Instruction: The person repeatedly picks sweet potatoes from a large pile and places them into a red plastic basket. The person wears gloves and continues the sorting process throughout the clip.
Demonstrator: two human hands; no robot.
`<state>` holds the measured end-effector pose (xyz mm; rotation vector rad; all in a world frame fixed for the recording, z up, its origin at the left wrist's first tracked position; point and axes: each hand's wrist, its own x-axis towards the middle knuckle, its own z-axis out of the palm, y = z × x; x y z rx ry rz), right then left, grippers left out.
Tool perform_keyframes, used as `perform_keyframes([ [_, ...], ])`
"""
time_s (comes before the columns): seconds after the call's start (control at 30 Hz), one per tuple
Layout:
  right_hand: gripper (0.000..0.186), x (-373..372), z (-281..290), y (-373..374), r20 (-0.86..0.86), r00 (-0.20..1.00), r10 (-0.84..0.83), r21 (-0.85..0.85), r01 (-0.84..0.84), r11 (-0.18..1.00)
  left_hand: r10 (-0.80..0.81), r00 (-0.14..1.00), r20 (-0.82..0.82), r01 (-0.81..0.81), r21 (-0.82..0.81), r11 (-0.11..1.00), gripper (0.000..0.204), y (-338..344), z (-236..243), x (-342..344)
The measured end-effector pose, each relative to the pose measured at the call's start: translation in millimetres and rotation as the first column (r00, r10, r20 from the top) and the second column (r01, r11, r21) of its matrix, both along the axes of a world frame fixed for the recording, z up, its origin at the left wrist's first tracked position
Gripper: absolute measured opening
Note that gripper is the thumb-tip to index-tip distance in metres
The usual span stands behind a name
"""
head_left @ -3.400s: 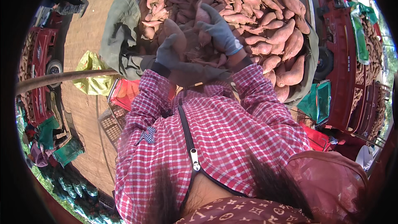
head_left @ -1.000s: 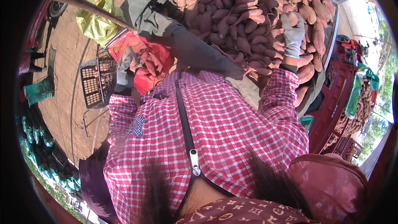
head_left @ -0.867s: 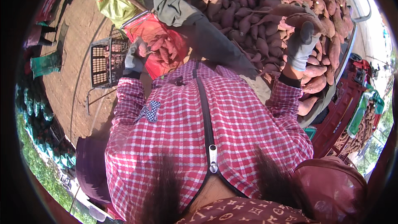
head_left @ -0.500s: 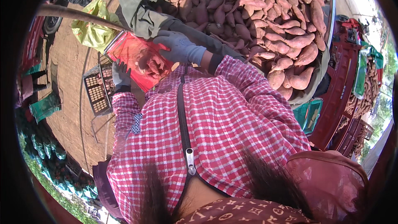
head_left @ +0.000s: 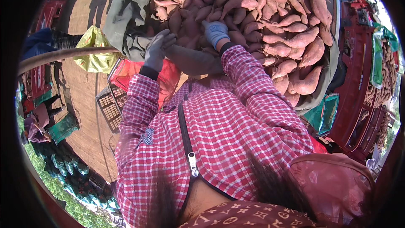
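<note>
A large heap of reddish sweet potatoes [head_left: 291, 38] fills the far side, lying on a grey-green cloth [head_left: 120, 17]. My right hand [head_left: 215, 33], in a blue-grey glove, reaches into the shaded near part of the heap. Its fingertips are lost among the sweet potatoes, so whether it grips one does not show. Over the cloth's near edge is my left hand [head_left: 157, 51], gloved too, its fingers stretched out and nothing visible in it. Below that hand a red bag [head_left: 168, 85] hangs at the cloth's edge, partly covered by my left forearm.
A wooden pole [head_left: 63, 57] runs in from the left, beside a yellow-green sack [head_left: 96, 46]. A dark plastic crate [head_left: 110, 109] stands below the red bag. Red vehicles [head_left: 352, 80] loaded with sweet potatoes line the right. A person [head_left: 39, 122] is at the far left.
Both hands have left the red bag. The right moved away from me into the sweet potatoes; the left rose to the cloth edge. My view has shifted, and a standing shadow shows on the ground.
</note>
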<state>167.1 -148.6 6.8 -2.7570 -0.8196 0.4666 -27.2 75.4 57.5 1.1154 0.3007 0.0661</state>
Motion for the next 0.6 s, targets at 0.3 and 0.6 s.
perform_keyframes([
  [0.3,0.050,-17,45,-10,-0.111,0.991,0.078,0.020,-0.076,0.997,-0.252,0.948,-0.195,0.165,0.977,-0.133,0.064,-51,-23,178],
  [0.6,0.038,-47,76,-84,-0.155,0.987,0.030,0.261,0.011,0.965,0.032,0.756,-0.653,0.616,0.695,-0.372,0.081,-97,-8,229],
])
